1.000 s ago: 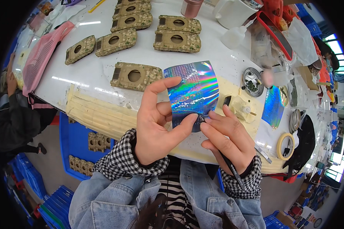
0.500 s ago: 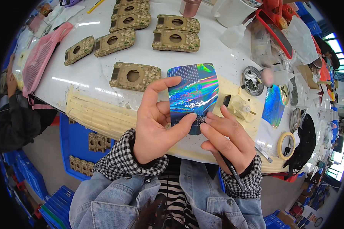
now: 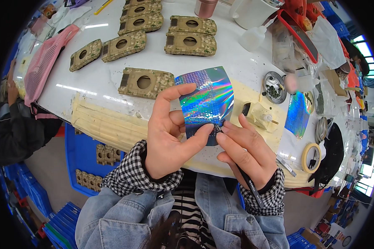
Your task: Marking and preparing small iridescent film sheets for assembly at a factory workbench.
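A shiny holographic sheet (image 3: 205,97), covered with rows of tiny marks, is pinched between the thumb and fingers of my left hand (image 3: 170,124). My right hand (image 3: 249,151) grips a pair of black tweezers (image 3: 250,186), whose tips meet the lower part of the sheet beside my left thumb. Whether the tips hold a small piece cannot be made out. Just left of the sheet lies a camouflage model tank hull (image 3: 162,77) with a round hole. To the right, a cream-coloured block (image 3: 259,116) with a short peg rests on the table.
Several more camouflage hulls (image 3: 191,43) stand farther back. At right are a round metal dish (image 3: 274,79) with dark bits, another holographic sheet (image 3: 297,116) and a tape roll (image 3: 311,157). A pink basket (image 3: 45,66) sits left; a blue tray (image 3: 77,157) with hulls is below the table edge.
The upper part of the sheet has tilted slightly to the left, and its reflections have shifted. Both hands keep almost the same place and grip.
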`<state>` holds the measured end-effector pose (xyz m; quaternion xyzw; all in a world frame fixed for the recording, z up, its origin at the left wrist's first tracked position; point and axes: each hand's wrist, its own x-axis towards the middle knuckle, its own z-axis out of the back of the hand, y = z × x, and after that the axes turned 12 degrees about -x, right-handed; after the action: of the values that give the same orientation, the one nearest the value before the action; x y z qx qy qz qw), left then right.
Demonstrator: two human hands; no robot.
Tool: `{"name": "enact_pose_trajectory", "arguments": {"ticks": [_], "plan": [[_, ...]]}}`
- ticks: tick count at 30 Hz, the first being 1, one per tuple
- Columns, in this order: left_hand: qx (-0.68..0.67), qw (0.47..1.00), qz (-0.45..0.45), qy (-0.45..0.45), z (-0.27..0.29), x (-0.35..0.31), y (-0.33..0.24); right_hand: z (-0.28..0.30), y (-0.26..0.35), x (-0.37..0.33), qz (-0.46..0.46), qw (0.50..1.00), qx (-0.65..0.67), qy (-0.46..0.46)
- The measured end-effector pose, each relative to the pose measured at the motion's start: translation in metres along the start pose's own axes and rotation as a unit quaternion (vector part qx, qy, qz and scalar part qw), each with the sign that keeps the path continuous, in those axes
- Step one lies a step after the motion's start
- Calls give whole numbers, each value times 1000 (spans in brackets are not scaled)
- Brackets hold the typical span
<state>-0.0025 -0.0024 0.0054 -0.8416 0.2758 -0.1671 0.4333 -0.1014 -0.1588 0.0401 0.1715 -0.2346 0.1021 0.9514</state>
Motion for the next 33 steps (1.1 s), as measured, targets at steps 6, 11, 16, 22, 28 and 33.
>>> {"name": "enact_pose_trajectory", "arguments": {"ticks": [6, 11, 16, 22, 28, 33], "plan": [[8, 1000, 1, -10, -2, 0, 0, -2, 3, 0, 7, 1000, -15, -4], [4, 1000, 0, 1, -1, 0, 0, -2, 3, 0, 9, 1000, -9, -5], [-65, 997, 36, 3, 1, 1, 1, -5, 3, -2, 31, 999, -40, -10], [-101, 992, 81, -13, -1, 3, -1, -5, 4, -3, 31, 998, -44, -17], [-106, 991, 84, -4, 2, 2, -2, 1, 4, -5, 20, 1000, 4, -22], [-143, 987, 70, -1, 1, 4, 1, 3, -2, -14, -32, 996, 53, -59]]}}
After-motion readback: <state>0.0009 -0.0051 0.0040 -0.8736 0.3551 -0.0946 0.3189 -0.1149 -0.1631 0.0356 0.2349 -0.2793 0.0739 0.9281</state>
